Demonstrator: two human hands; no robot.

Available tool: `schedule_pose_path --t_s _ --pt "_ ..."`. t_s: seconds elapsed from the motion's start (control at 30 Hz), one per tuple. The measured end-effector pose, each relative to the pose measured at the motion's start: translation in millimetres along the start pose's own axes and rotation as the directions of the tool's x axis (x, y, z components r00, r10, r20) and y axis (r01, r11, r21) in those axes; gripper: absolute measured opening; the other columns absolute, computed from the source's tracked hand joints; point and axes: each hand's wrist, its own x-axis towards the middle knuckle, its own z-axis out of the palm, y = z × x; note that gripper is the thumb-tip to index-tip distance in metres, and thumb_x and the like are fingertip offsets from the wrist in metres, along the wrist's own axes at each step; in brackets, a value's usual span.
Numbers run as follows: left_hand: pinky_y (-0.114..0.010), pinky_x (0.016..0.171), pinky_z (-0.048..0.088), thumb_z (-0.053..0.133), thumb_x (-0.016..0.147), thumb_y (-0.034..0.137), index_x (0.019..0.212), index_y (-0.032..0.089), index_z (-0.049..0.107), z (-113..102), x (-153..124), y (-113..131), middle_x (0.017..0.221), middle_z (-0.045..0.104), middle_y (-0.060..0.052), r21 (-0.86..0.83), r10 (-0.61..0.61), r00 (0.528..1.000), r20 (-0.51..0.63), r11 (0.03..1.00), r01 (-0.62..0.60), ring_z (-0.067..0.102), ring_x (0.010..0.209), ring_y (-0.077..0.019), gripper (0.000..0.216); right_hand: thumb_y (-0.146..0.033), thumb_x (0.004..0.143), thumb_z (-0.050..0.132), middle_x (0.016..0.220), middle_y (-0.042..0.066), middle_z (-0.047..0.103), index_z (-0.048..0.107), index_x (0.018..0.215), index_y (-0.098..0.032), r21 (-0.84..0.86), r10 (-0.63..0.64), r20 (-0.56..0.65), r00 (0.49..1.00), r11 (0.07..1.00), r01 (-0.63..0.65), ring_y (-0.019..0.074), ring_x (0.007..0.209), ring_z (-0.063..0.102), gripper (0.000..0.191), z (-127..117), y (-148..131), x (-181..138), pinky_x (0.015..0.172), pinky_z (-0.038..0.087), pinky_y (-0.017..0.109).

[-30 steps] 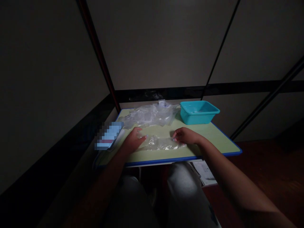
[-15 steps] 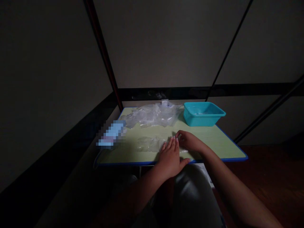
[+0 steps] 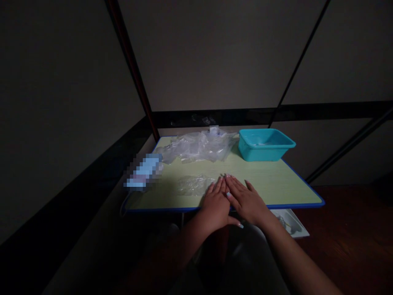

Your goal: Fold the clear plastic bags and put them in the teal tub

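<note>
A small clear plastic bag (image 3: 193,185) lies flat near the front of the light green table (image 3: 288,184). My left hand (image 3: 216,205) rests palm down on the bag's right part, with its fingers stretched forward and its thumb out to the right. Beside it, my right hand (image 3: 245,199) lies flat, its fingertips meeting those of my left hand. Both hands are open. Whatever part of the bag is under them is hidden.
A heap of clear plastic bags (image 3: 199,145) spreads along the back of the table. At the back right stands a turquoise basin (image 3: 265,145). A blurred-out bluish thing (image 3: 144,172) is at the left edge. A white tray (image 3: 291,223) shows below the table.
My right hand has gone from curled fingers at the bag's right end to lying flat with fingers extended against my left hand. The left hand stays on the bag. The view has shifted slightly.
</note>
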Motion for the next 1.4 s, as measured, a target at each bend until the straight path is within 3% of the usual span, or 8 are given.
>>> schedule_pose_path --t_s 0.2,0.47,0.73,0.8,0.9,1.0,1.13,1.4 --pt "-0.047 0.112 0.016 0.057 0.054 0.080 0.145 0.010 0.019 -12 -31 -41 0.151 0.016 -0.020 -0.016 -0.057 0.998 -0.019 0.998 0.057 0.015 0.139 -0.0333 0.121 -0.049 0.093 0.028 0.151 0.005 0.020 0.011 0.147 -0.028 -0.046 0.019 0.017 1.000 0.999 -0.018 0.0231 0.138 0.020 0.060 -3 -4 3 0.108 0.016 0.055" --pt "-0.048 0.110 0.019 0.054 0.064 0.075 0.143 0.004 0.022 -28 -73 -84 0.149 0.018 -0.023 0.048 -0.220 0.975 -0.017 0.974 0.220 0.015 0.139 -0.0339 0.110 -0.051 0.093 0.029 0.151 0.005 0.020 0.010 0.147 -0.028 -0.069 0.027 0.014 1.000 0.997 -0.026 0.0243 0.139 0.019 0.061 -2 -3 3 0.107 0.017 0.058" --pt "-0.063 0.106 0.008 0.046 0.082 0.059 0.140 0.008 0.031 -33 -65 -55 0.147 0.026 -0.025 0.092 -0.444 0.874 -0.196 0.879 0.467 0.014 0.138 -0.0384 0.079 -0.052 0.092 0.029 0.151 0.005 0.022 0.011 0.147 -0.030 -0.083 0.026 -0.006 1.000 0.996 -0.026 0.0246 0.138 0.021 0.061 -3 -5 3 0.106 0.019 0.058" --pt "-0.059 0.109 0.008 0.043 0.083 0.059 0.142 0.011 0.029 -36 -53 -35 0.149 0.023 -0.020 0.039 -0.361 0.909 -0.210 0.926 0.377 0.012 0.140 -0.0351 0.077 -0.051 0.092 0.029 0.151 0.005 0.022 0.013 0.147 -0.029 -0.095 0.025 -0.006 1.000 0.995 -0.025 0.0244 0.138 0.021 0.060 -2 -4 3 0.106 0.020 0.058" --pt "-0.050 0.112 0.011 0.033 0.088 0.059 0.145 0.015 0.022 -32 -31 -3 0.152 0.018 -0.013 -0.068 -0.101 0.988 -0.118 0.993 0.094 0.012 0.141 -0.0272 0.072 -0.046 0.092 0.033 0.151 0.005 0.022 0.017 0.146 -0.028 -0.122 0.017 0.031 0.999 0.992 -0.013 0.0245 0.138 0.021 0.059 0 -1 3 0.106 0.021 0.058" --pt "-0.049 0.113 0.011 0.026 0.088 0.062 0.146 0.010 0.015 -21 -10 12 0.152 0.016 -0.015 -0.139 -0.074 0.994 -0.080 0.988 0.062 0.011 0.141 -0.0267 0.079 -0.033 0.089 0.037 0.150 0.005 0.024 0.020 0.146 -0.026 -0.143 0.005 0.047 0.999 0.990 0.001 0.0242 0.138 0.022 0.060 2 2 3 0.105 0.023 0.057" --pt "-0.049 0.113 0.013 0.020 0.089 0.062 0.145 0.009 0.020 -11 -1 3 0.151 0.021 -0.015 -0.129 -0.172 0.983 -0.055 0.978 0.164 0.013 0.141 -0.0279 0.077 -0.028 0.087 0.036 0.151 0.004 0.022 0.020 0.146 -0.026 -0.157 0.036 0.030 0.999 0.987 -0.031 0.0233 0.137 0.023 0.061 0 -1 3 0.106 0.022 0.055" --pt "-0.047 0.111 0.021 0.026 0.089 0.062 0.143 0.010 0.028 -17 -39 -51 0.150 0.024 -0.017 0.010 -0.305 0.943 -0.130 0.951 0.309 0.016 0.140 -0.0294 0.075 -0.058 0.089 0.030 0.151 0.004 0.019 0.015 0.146 -0.028 -0.121 0.049 0.025 0.998 0.992 -0.046 0.0241 0.138 0.020 0.066 -4 -7 4 0.106 0.019 0.058"
